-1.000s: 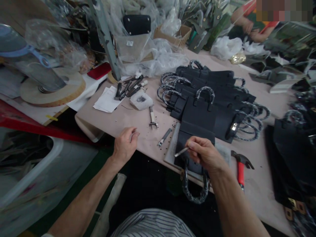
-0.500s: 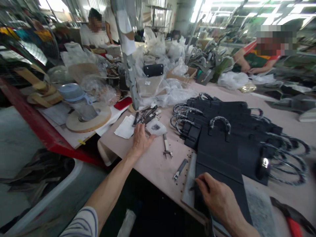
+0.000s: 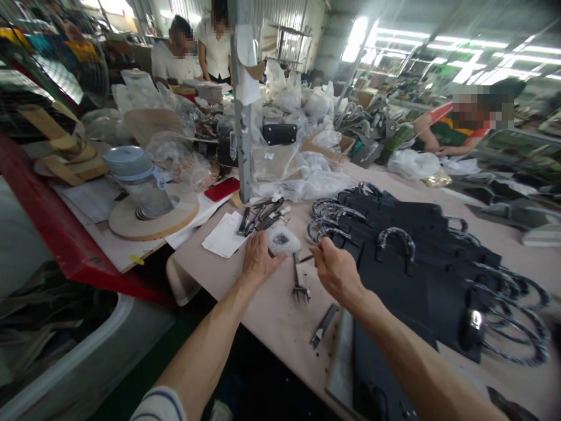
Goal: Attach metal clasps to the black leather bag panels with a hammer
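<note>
Head view, left hand (image 3: 258,257) half-spread against whitish dark-speckled dish (image 3: 287,240), right hand (image 3: 335,269) pinching slim dark rod (image 3: 307,258)

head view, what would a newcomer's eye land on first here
Black bags with plastic-wrapped loop handles, spread over the pinkish table toward the right, stand out first. Next come the left hand, at a small whitish tray, and the right hand, holding a thin dark stick. A flat red rectangle lies beside the grey metal post.

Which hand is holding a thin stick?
The right hand: a thin rod sticks out from its grip; the left hand, at the white dish, shows none.
</note>
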`<state>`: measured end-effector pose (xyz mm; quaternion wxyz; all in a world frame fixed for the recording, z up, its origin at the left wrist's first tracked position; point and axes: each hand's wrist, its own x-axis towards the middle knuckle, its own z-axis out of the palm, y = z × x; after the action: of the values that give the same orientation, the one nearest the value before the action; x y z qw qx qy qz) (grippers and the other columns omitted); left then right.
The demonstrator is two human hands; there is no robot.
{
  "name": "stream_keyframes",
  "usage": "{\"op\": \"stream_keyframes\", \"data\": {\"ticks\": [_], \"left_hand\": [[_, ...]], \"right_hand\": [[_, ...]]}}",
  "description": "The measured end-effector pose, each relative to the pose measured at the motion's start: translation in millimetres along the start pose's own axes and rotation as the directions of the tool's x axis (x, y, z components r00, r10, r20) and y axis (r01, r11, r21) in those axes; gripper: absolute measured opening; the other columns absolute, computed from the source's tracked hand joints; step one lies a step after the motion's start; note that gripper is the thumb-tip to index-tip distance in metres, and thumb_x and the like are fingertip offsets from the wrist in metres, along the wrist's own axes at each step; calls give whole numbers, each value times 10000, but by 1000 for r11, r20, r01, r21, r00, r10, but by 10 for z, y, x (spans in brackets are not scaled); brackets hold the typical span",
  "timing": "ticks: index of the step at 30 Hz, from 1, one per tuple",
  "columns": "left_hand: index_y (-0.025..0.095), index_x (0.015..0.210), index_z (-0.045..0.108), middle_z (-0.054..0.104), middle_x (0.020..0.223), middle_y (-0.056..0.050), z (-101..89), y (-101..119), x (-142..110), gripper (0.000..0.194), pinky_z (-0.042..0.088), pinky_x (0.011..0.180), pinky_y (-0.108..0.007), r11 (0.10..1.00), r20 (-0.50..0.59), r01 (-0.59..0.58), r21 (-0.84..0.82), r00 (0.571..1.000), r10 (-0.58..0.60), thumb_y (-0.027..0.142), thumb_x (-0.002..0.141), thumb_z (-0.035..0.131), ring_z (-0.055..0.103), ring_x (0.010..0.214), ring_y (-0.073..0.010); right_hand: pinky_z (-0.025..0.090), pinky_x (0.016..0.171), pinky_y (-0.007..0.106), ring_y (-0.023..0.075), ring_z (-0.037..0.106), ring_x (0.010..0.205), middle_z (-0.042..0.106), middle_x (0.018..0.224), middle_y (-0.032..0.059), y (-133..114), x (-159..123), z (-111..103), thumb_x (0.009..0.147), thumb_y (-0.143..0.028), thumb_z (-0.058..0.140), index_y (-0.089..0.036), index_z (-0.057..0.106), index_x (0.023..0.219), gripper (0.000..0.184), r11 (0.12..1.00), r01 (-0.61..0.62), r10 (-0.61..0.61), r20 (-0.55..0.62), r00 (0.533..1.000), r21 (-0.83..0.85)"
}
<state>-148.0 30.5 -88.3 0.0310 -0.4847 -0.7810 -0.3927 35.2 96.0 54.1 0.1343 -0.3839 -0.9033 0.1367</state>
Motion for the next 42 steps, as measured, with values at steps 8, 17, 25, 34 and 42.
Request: {"op": "stream_keyframes", "data": {"ticks": [8,17,25,34,42], "left_hand": [[208,1245,487,601,1250,-136,-50,26,12,704,420,1102,-554,999,-5,-1,-37,1000,1,436,680,841,561,1240,-349],[231,1209,494,595,1246,-123,-110,77,34,651,430,1092,-557,998,19,8,-63,1000,-6,409,687,840,561,1220,-335],[229,1214,480,582,1265,-121,-75,65,11,661,397,1124,-558,999,8,4,-47,1000,-4,407,687,837,543,1253,-346],[254,1176,486,582,1239,-105,-135,111,27,598,407,1110,-568,998,16,11,-69,1000,-10,417,712,826,552,1231,-348],[224,1231,469,578,1279,-126,-113,91,14,665,382,1142,-572,999,25,3,-50,1000,-2,430,710,828,540,1258,-350]], "right_hand": [[254,604,302,202,592,665,697,794,109,-268,866,388,1042,-311,306,-154,590,998,327,985,-4,-28,-180,983,-175],[241,602,295,192,614,690,720,806,93,-145,789,608,1034,-337,375,-177,618,985,295,979,51,-57,-23,998,-199],[220,592,304,192,628,689,734,811,97,-274,762,574,1033,-329,374,-184,616,982,287,971,102,-106,-8,994,-215],[234,586,302,208,644,696,736,797,105,-317,783,531,1021,-309,374,-176,612,968,278,960,122,-124,8,992,-253],[237,586,302,212,662,713,740,817,117,-306,753,496,1025,-282,360,-166,610,969,281,950,113,-113,19,993,-290]]}}
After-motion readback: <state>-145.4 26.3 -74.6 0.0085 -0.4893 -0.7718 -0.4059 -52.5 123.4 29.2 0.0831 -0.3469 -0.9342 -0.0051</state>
